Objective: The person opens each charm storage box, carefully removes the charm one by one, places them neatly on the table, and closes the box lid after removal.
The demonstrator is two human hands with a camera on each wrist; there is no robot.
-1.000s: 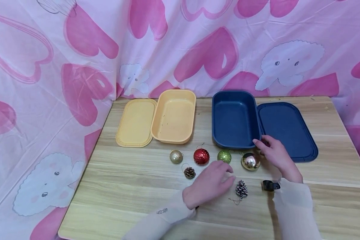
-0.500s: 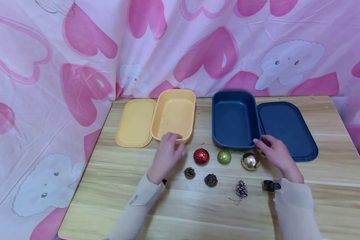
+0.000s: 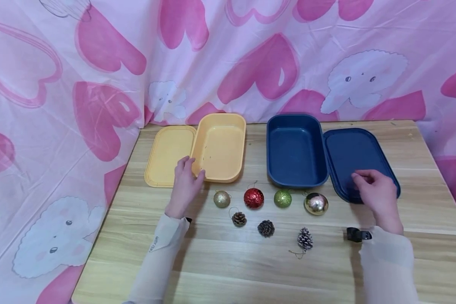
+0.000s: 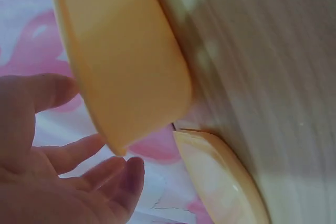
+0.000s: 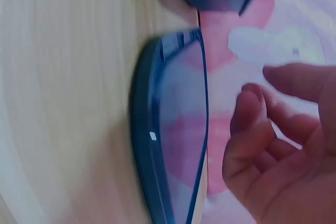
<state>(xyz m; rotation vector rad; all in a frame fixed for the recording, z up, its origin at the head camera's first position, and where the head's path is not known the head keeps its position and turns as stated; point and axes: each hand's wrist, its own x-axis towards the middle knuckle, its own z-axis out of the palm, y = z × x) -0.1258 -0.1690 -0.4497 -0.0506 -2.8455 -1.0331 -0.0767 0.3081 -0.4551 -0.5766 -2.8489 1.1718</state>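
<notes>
At the front left corner of the yellow plastic box (image 3: 222,145), my left hand (image 3: 185,185) has its fingers spread loosely. In the left wrist view, the thumb and fingers of that hand (image 4: 79,177) are right at the rim of the box (image 4: 126,61). The yellow lid (image 3: 166,156) lies beside the box, partly behind the hand. My right hand (image 3: 380,196) hovers over the front of the navy lid (image 3: 357,156), fingers loosely bent and holding nothing. Left of that lid stands the navy box (image 3: 297,154), with nothing inside.
In front of the boxes sit a pale gold ball (image 3: 222,199), a red ball (image 3: 253,198), a green ball (image 3: 283,198) and a shiny gold ball (image 3: 316,204). Nearer are a brown pinecone (image 3: 239,219), a dark pinecone (image 3: 266,228) and a white-tipped pinecone (image 3: 305,239). A heart-print curtain (image 3: 258,63) hangs behind.
My left hand has moved left, from over the dark pinecone to the yellow box's corner. The right hand has left the navy box's front right corner and moved right, over the navy lid.
</notes>
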